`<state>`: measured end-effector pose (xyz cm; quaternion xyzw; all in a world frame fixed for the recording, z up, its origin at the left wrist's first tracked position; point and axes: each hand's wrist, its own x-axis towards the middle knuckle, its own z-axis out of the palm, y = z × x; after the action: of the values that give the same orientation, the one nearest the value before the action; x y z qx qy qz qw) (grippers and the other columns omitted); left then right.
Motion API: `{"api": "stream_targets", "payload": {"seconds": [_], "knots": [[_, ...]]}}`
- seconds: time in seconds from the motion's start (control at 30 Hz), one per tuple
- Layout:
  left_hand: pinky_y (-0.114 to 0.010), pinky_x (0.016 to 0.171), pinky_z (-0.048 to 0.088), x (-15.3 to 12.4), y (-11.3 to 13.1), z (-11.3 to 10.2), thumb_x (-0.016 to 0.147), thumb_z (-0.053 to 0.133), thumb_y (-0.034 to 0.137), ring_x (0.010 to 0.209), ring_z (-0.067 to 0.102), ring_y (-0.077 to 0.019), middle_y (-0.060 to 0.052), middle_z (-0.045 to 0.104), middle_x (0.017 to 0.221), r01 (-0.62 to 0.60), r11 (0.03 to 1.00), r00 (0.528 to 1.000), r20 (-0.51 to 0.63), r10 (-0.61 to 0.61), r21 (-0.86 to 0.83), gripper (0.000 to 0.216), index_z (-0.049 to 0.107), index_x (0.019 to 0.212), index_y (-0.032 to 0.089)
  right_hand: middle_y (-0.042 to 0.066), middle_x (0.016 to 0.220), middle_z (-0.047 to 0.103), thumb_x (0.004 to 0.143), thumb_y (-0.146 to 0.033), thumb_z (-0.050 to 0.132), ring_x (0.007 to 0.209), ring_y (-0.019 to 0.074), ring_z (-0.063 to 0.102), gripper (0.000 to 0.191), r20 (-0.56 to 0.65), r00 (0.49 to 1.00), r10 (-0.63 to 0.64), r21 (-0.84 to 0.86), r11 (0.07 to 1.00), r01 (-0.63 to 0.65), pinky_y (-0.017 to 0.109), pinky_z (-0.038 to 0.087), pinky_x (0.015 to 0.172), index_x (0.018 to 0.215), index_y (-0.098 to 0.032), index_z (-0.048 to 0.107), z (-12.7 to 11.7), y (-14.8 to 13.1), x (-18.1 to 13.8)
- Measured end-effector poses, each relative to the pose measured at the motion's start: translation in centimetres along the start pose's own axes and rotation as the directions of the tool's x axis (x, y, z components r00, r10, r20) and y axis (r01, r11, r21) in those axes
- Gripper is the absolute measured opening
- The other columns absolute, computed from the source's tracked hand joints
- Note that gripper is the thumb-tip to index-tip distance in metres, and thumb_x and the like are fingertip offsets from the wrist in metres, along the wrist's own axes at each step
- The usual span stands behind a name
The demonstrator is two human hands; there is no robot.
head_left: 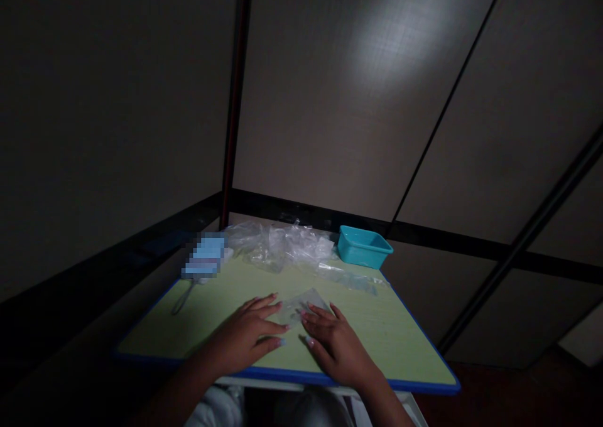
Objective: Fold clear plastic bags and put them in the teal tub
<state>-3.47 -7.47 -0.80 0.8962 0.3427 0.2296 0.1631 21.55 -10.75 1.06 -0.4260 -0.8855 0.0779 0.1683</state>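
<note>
A small clear plastic bag or sheet (315, 297) lies flat on the pale green table (198, 333), between my two hands. My left hand (254, 328) rests palm down at its left side, with the fingers spread and the tips near or on its edge. From the right, my right hand (330, 336) lies over the near right part of the plastic, its fingers stretched out and touching it. Neither hand grips anything. The fingers cover part of the plastic.
Crumpled clear plastic bags (282, 245) are heaped at the back of the table. Flat plastic pieces (360, 282) lie before a turquoise basin (362, 248) at the back right. A pixelated phone-like object (206, 255) with a strap (183, 296) is at the left edge. Wall panels (320, 132) rise behind.
</note>
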Motion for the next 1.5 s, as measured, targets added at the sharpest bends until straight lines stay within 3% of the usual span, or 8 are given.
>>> {"api": "stream_targets", "payload": {"seconds": [0.73,0.93,1.1,1.33,1.5], "knots": [[-0.044,0.104,0.027,0.01,-0.48,0.43,0.085,0.052,0.043,0.130,0.030,-0.0270,0.000,0.049,0.132,-0.014,1.000,1.000,-0.022,0.013,-0.022,0.029,0.063,0.111,0.035,0.001,0.138,0.042,0.091,-0.027,0.034,0.129,0.0175,0.034,0.045,0.085,0.994,-0.070,0.022,0.997,0.068,0.043,0.013,0.108,0.136,-0.031,0.034,-0.52,-0.48,0.16],[-0.041,0.103,0.028,-0.19,-0.36,0.23,0.088,0.048,0.043,0.129,0.031,-0.0244,0.001,0.047,0.134,0.018,0.999,0.999,-0.047,-0.017,0.030,0.029,0.062,0.112,0.036,0.003,0.142,0.035,0.093,-0.032,0.033,0.129,0.0178,0.032,0.051,0.090,0.994,-0.067,0.018,0.998,0.066,0.043,0.011,0.109,0.142,-0.030,0.020,-0.21,-0.10,0.07],[-0.044,0.104,0.024,-0.32,-0.29,0.09,0.088,0.047,0.041,0.129,0.030,-0.0252,0.000,0.049,0.133,0.057,0.994,0.993,-0.111,-0.047,0.092,0.028,0.063,0.111,0.036,0.003,0.143,0.031,0.091,-0.032,0.037,0.131,0.0197,0.028,0.054,0.121,0.989,-0.090,0.010,0.996,0.089,0.043,0.011,0.109,0.142,-0.030,0.019,-0.09,0.08,0.17],[-0.052,0.105,0.014,-0.17,-0.27,0.41,0.088,0.046,0.046,0.132,0.025,-0.0280,0.000,0.042,0.138,0.060,0.985,0.996,-0.072,-0.049,0.162,0.031,0.060,0.114,0.038,0.009,0.146,0.022,0.089,-0.045,0.040,0.134,0.0236,0.019,0.064,0.104,0.991,-0.086,-0.050,0.994,0.092,0.051,0.002,0.108,0.143,-0.024,0.013,0.06,0.26,0.24],[-0.052,0.106,0.013,-0.17,-0.37,0.58,0.088,0.047,0.045,0.132,0.024,-0.0274,-0.001,0.041,0.139,0.047,0.983,0.996,-0.086,-0.032,0.176,0.030,0.060,0.114,0.036,0.009,0.145,0.024,0.088,-0.050,0.038,0.134,0.0237,0.019,0.064,0.164,0.983,-0.083,-0.060,0.994,0.094,0.051,0.001,0.107,0.143,-0.024,0.016,-0.10,0.12,0.44]]}}
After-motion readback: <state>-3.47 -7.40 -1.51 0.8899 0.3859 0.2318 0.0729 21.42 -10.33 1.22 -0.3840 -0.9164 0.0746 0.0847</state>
